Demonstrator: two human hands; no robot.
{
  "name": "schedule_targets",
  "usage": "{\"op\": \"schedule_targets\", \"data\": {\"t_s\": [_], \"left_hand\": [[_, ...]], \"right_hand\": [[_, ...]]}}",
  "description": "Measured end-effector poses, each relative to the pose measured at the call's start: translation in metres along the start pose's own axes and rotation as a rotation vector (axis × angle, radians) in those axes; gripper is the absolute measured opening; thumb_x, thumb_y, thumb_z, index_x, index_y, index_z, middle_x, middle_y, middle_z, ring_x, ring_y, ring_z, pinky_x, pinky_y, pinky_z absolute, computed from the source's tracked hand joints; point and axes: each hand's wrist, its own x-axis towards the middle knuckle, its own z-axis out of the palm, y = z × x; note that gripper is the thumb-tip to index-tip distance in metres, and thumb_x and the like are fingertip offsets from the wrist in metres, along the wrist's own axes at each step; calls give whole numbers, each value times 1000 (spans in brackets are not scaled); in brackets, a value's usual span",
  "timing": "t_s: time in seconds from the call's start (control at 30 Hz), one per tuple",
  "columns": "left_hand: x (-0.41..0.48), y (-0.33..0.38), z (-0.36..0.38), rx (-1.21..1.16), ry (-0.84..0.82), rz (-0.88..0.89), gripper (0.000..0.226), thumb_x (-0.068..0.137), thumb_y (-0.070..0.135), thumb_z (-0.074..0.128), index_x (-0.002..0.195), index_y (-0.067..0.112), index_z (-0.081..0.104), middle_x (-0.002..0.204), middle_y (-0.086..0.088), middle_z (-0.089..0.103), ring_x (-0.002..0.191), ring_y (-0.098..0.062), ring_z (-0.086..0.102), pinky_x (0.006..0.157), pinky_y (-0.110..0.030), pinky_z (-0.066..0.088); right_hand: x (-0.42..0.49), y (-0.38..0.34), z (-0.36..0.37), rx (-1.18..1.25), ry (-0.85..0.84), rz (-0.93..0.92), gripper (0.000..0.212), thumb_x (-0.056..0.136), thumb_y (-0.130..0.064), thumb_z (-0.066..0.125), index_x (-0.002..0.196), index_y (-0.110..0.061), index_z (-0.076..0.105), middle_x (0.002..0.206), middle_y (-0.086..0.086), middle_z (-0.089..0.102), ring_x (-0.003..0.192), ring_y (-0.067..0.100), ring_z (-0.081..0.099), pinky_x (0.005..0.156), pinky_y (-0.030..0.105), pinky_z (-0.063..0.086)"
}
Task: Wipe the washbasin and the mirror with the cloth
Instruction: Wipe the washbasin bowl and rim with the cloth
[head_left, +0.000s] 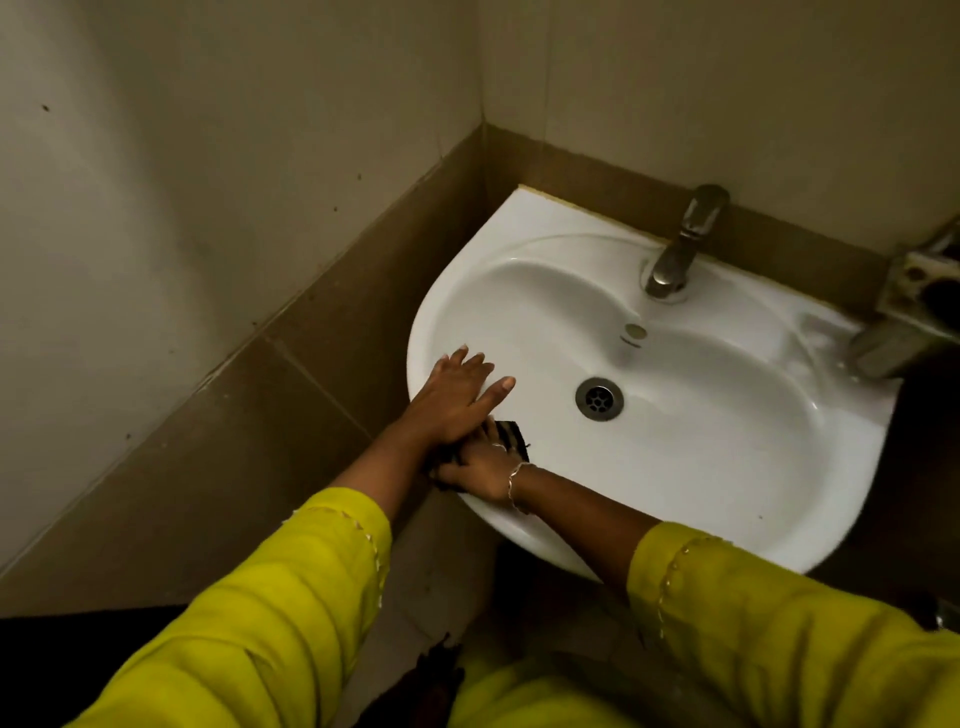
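A white washbasin (727, 467) is fixed in the corner of the tiled walls. My left hand (457, 395) lies flat on the basin's left rim, fingers spread, holding nothing. Just below it my right hand (480, 470) presses a dark cloth (511, 439) against the near-left rim; the cloth is mostly hidden under both hands. A thin bracelet sits on my right wrist. Both arms wear yellow sleeves. No mirror is in view.
A metal tap (685, 244) stands at the back of the basin, above the overflow hole (635, 330) and the drain (599, 398). A metal fitting (904, 322) juts over the basin's right edge. Brown tiled walls close in left and behind.
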Motion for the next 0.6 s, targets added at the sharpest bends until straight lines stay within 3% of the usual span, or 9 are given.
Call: {"op": "schedule_targets", "data": {"t_s": [0.17,0.3,0.43,0.6], "left_hand": [[-4,18,15,88,-77,37,59,97,47,26,141,7,32,156,-14,18,146,-24,1,117,-40,-1],[-9,27,27,99,-62,59,57,98,43,27,137,4,37,154,-17,22,146,-26,4,117,-40,2],[-15,27,36,161,-50,72,55,98,41,30,133,0,41,151,-18,29,145,-28,9,117,-41,5],[-19,25,44,343,-61,120,57,98,44,28,135,3,40,150,-14,33,145,-24,11,118,-38,2]], "right_hand": [[-35,26,-2,-48,-112,18,75,88,-38,51,148,-23,8,157,5,6,143,33,5,115,53,11],[-64,44,-6,-109,-179,30,81,88,-38,52,148,-27,-3,158,8,-4,144,33,-4,117,53,5],[-94,63,-16,-149,-225,15,81,89,-37,53,147,-29,-2,158,8,-1,144,31,-1,116,47,7],[-128,93,-31,-173,-286,57,66,94,-49,36,148,-30,2,158,5,-1,145,27,-3,119,45,5]]}}
